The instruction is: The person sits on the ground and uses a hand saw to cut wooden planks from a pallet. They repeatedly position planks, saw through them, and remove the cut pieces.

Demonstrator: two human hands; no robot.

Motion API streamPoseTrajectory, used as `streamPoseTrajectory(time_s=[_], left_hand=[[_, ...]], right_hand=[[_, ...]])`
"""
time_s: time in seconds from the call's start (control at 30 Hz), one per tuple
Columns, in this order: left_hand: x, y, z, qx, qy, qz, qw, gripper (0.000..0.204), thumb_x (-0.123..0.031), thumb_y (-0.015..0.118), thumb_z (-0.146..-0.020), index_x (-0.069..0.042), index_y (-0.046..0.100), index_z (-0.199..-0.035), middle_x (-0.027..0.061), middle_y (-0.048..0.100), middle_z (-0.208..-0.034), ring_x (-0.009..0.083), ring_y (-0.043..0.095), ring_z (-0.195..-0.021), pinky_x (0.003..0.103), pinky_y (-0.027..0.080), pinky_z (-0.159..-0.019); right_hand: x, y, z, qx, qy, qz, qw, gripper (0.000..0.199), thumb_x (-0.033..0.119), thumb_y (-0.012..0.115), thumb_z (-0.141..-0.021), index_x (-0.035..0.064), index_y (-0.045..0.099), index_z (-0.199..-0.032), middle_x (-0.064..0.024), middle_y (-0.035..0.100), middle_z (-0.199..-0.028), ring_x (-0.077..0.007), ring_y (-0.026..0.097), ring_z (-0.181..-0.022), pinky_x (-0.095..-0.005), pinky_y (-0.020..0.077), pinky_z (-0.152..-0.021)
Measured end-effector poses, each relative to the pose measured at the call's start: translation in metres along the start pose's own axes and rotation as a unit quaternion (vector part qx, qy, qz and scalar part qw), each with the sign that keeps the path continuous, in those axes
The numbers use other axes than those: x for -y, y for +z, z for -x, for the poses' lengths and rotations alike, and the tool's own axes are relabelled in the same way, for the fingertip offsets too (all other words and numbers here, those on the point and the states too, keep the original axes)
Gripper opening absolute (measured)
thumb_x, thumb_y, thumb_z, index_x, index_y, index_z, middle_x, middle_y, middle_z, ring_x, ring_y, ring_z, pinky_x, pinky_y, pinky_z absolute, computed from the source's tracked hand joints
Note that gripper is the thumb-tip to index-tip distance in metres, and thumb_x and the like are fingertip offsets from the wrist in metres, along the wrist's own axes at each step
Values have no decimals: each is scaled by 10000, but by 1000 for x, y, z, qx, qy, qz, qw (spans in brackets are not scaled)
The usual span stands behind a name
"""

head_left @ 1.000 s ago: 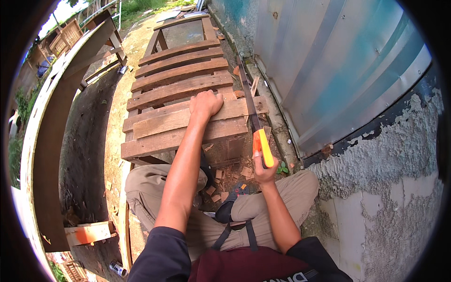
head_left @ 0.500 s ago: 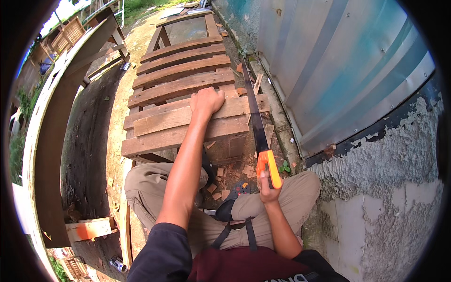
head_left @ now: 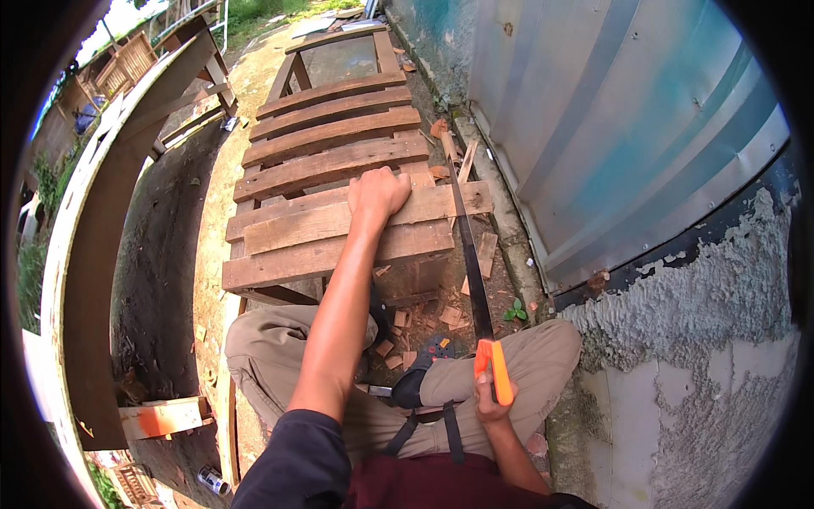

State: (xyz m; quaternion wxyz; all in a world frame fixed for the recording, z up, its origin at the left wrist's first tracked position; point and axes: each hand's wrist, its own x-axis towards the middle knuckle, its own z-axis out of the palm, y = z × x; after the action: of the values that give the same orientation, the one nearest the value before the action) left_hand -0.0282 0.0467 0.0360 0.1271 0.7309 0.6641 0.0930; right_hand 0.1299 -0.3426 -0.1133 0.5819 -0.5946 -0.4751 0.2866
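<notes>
My left hand [head_left: 379, 197] is closed over a loose wooden board [head_left: 297, 229] and presses it down on a slatted wooden bench [head_left: 331, 157]. The board lies crosswise, and its right end juts past the bench's side. In my right hand [head_left: 490, 402] is the orange handle of a handsaw [head_left: 471, 271]. Its long dark blade points away from me and crosses the board near that jutting end. Fingers of my left hand are partly hidden behind its knuckles.
Small wood offcuts [head_left: 454, 316] litter the ground under the bench. A corrugated metal sheet [head_left: 593, 127] and a rough wall [head_left: 678, 331] stand close on the right. A long wooden frame [head_left: 89, 254] runs along the left, with a can [head_left: 214, 480] lying near it.
My right hand has drawn the handsaw back toward me, so its handle sits lower and less blade reaches past the board. My left hand keeps its place on the board.
</notes>
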Motion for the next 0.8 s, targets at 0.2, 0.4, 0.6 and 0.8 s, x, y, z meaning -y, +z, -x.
streamPoseTrajectory(time_s=[0.2, 0.4, 0.6, 0.8], left_hand=[[-6, 10, -8, 20, 26, 8, 999, 562, -392, 424, -916, 16, 703, -1183, 246, 684, -1226, 377, 633, -1194, 505, 410, -1061], [-3, 8, -2, 12, 21, 10, 1000, 560, -386, 434, -906, 23, 699, -1181, 264, 685, -1207, 386, 636, -1184, 519, 397, -1085], [4, 1, 1, -3, 2, 11, 1000, 558, -371, 433, -896, 26, 701, -1182, 255, 678, -1234, 381, 634, -1187, 519, 375, -1112], [-6, 9, -10, 42, 22, 9, 999, 573, -388, 428, -918, 17, 680, -1235, 240, 659, -1287, 363, 600, -1257, 512, 380, -1100]], right_hand=[[25, 71, -174, -77, 19, -125, 989, 222, 112, 657, -922, 6, 599, -736, -41, 554, -576, -126, 511, -526, -333, 391, -511], [25, 16, -29, -23, -119, 100, 988, 112, 50, 638, -847, 13, 597, -750, -125, 534, -586, -311, 565, -481, -395, 434, -474], [17, -7, 2, 11, -108, 91, 990, 131, 56, 586, -884, -52, 641, -834, -39, 556, -577, -125, 545, -503, -308, 459, -530], [8, 64, -154, -63, -23, -109, 992, 206, 78, 628, -956, 22, 560, -770, 13, 503, -582, -70, 443, -494, -275, 338, -465]])
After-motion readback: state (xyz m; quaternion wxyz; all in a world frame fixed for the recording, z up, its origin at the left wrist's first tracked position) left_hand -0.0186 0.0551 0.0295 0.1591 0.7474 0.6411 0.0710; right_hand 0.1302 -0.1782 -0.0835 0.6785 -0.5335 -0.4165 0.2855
